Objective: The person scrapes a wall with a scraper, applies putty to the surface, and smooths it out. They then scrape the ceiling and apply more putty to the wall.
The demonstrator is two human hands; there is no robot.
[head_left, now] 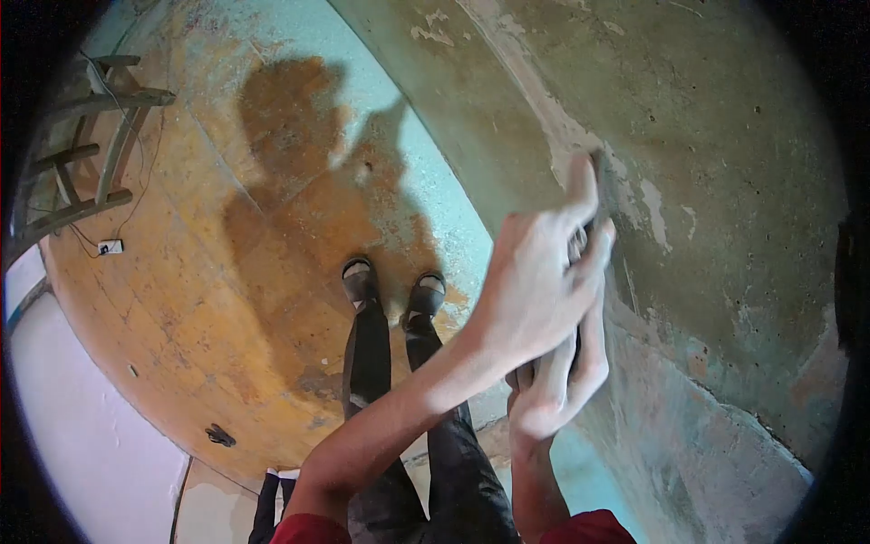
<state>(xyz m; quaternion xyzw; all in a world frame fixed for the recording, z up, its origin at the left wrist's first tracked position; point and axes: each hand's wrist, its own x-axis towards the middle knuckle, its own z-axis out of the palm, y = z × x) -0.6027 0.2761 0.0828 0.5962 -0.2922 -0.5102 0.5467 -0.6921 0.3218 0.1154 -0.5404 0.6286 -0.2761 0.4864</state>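
Observation:
My left hand (544, 281) reaches across from the left, fingers curled round a dark, flat, narrow tool (601, 190) that looks like a sanding board. Below it, my right hand (557, 381) is closed on the lower part of the same tool. The tool lies against the rough grey-green wall (725, 163), its long edge running roughly up and down in view. Most of its body and any handle are hidden behind my fingers. Pale patches of filler (654, 213) and a light seam (530, 82) mark the wall nearby.
My sandaled feet (360, 281) stand on the stained orange floor (172, 308). A wooden ladder-like frame (113, 150) is at upper left, with a cable and a white socket box (111, 247) near it. A small black object (219, 435) lies at lower left, near a whitish surface (91, 408).

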